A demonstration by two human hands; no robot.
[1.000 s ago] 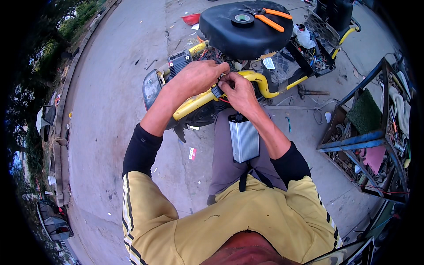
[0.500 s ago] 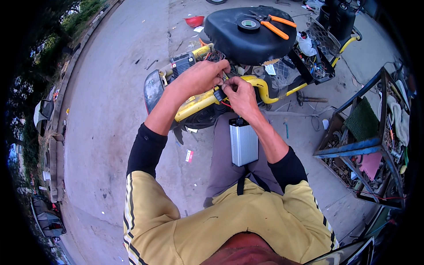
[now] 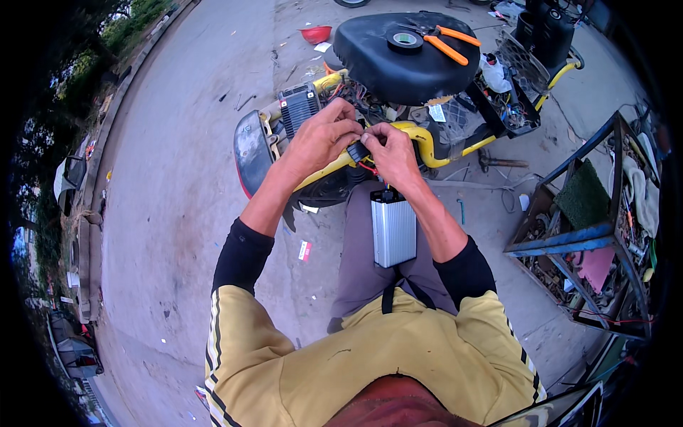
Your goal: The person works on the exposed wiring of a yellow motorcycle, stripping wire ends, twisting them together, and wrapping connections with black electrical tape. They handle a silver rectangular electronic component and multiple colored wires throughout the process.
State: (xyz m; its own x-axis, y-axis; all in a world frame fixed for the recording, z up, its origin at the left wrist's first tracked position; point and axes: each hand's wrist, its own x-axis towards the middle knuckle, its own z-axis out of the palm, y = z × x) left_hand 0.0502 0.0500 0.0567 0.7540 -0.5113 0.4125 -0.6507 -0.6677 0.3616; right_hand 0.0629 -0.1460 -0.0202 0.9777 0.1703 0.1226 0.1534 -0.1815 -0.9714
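The person is wearing a mustard-yellow top (image 3: 398, 356) with short sleeves, and black-and-white stripes are running down the outside of each shoulder and sleeve. Under it, tight black sleeves (image 3: 242, 256) are covering both upper arms and ending near the elbows, leaving the forearms bare. A narrow black strap (image 3: 390, 295) is hanging at the chest, splitting into two short tails over the yellow cloth. Grey trousers (image 3: 363, 270) are showing below the top's hem. The left hand (image 3: 324, 139) and right hand (image 3: 391, 153) are both bare, with no gloves, rings or watch showing. A rounded reddish-brown shape is filling the lower edge beneath the camera.
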